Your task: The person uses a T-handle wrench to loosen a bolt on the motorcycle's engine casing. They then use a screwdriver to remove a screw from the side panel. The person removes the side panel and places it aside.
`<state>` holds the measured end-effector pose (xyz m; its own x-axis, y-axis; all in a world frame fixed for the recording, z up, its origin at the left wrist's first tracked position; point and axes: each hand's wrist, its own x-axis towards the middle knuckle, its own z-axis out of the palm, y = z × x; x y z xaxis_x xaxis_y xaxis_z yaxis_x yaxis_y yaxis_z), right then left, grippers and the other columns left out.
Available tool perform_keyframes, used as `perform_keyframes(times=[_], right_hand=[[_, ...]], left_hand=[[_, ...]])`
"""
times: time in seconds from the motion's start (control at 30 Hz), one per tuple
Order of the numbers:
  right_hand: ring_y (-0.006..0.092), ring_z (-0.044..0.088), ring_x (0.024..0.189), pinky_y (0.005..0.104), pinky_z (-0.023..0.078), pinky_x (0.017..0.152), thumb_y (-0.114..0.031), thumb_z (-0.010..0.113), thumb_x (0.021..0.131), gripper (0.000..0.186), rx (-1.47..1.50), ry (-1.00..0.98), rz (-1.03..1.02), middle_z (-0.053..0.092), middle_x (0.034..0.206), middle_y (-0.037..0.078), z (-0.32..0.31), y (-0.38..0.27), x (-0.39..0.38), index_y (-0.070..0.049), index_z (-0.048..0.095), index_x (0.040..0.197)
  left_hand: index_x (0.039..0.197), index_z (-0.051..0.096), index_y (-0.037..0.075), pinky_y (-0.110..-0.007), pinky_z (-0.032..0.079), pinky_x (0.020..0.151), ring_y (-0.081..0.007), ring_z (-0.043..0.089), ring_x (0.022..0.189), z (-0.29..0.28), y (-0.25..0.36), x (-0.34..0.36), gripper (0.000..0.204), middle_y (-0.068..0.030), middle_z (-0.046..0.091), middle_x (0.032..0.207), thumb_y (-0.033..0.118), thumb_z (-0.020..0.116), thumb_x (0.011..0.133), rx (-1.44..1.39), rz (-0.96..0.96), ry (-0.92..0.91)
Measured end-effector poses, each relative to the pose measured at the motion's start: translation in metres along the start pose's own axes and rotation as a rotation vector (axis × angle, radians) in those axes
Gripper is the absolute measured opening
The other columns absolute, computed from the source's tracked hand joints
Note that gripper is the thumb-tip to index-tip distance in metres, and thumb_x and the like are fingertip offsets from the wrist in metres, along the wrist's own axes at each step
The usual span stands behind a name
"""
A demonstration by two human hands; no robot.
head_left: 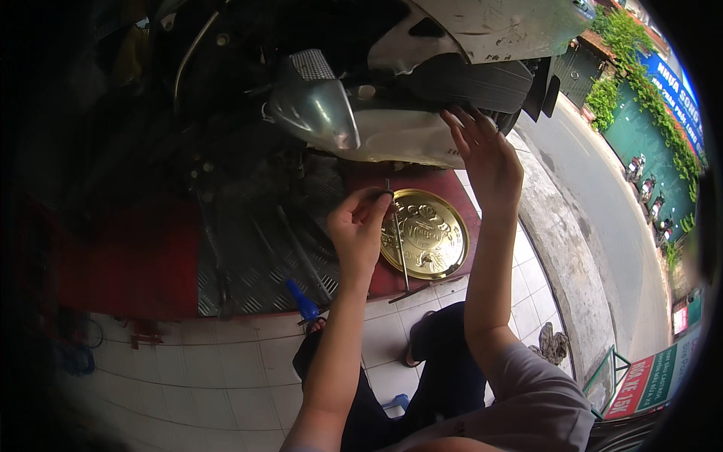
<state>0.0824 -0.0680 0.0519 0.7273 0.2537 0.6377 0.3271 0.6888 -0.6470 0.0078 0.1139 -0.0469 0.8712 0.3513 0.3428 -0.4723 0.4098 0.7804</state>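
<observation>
My left hand (358,230) is closed on the upper part of a T-handle wrench (401,252), a thin metal shaft with a crossbar at its lower end. The wrench stands out over a round gold-coloured metal tray (464,239) with a raised pattern. Up and to the right, my right hand (491,162) has its fingers stretched out at the lower side of a motorbike (407,135), by a dark ribbed panel (489,84). I cannot tell whether the fingertips press on it. A shiny silver part (320,113) juts from the bike.
Below the bike lies a red platform (128,264) with a dark tread-plate strip (256,279). A blue tool (303,301) rests near its front edge. White floor tiles (226,361) surround my feet. A crumpled dark cloth (552,343) lies by the kerb, with a street (602,203) beyond.
</observation>
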Motion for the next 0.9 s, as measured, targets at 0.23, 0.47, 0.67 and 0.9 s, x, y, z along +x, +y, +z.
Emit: perform_keyframes(times=[0.23, 0.47, 0.67, 0.9], right_hand=[[0.0483, 0.027, 0.140, 0.0464, 0.025, 0.120, -0.021, 0.043, 0.094, 0.062, 0.444, 0.159, 0.040, 0.029, 0.143, 0.038, 0.001, 0.004, 0.007, 0.021, 0.026, 0.136], [0.0484, 0.023, 0.141, 0.0500, 0.021, 0.121, -0.022, 0.052, 0.089, 0.071, 0.580, 0.099, -0.039, 0.025, 0.142, 0.040, -0.006, 0.023, 0.008, 0.024, 0.022, 0.134], [0.0503, 0.025, 0.139, 0.0529, 0.019, 0.121, -0.020, 0.052, 0.089, 0.060, 0.608, 0.048, -0.094, 0.032, 0.137, 0.038, -0.006, 0.024, 0.010, 0.022, 0.031, 0.126], [0.0517, 0.030, 0.136, 0.0539, 0.020, 0.120, -0.017, 0.050, 0.090, 0.050, 0.661, 0.075, -0.127, 0.035, 0.132, 0.039, -0.002, 0.029, 0.011, 0.022, 0.037, 0.119]], left_hand=[[0.098, 0.068, -0.002, -0.026, 0.052, 0.066, -0.0148, 0.068, 0.076, 0.000, 0.000, -0.002, 0.016, -0.0063, 0.069, 0.086, 0.011, 0.071, 0.090, 0.090, 0.062, 0.005], [0.103, 0.065, -0.001, -0.025, 0.052, 0.066, -0.0159, 0.069, 0.081, 0.004, -0.004, -0.007, 0.016, -0.0057, 0.068, 0.091, 0.011, 0.068, 0.092, 0.253, 0.149, 0.079], [0.103, 0.064, -0.002, -0.026, 0.053, 0.067, -0.0160, 0.068, 0.079, 0.005, -0.018, -0.009, 0.015, -0.0060, 0.067, 0.090, 0.011, 0.065, 0.094, 0.295, 0.154, 0.087], [0.104, 0.063, -0.003, -0.026, 0.054, 0.069, -0.0145, 0.067, 0.078, 0.008, -0.023, -0.015, 0.016, -0.0075, 0.067, 0.090, 0.009, 0.065, 0.094, 0.298, 0.109, 0.108]])
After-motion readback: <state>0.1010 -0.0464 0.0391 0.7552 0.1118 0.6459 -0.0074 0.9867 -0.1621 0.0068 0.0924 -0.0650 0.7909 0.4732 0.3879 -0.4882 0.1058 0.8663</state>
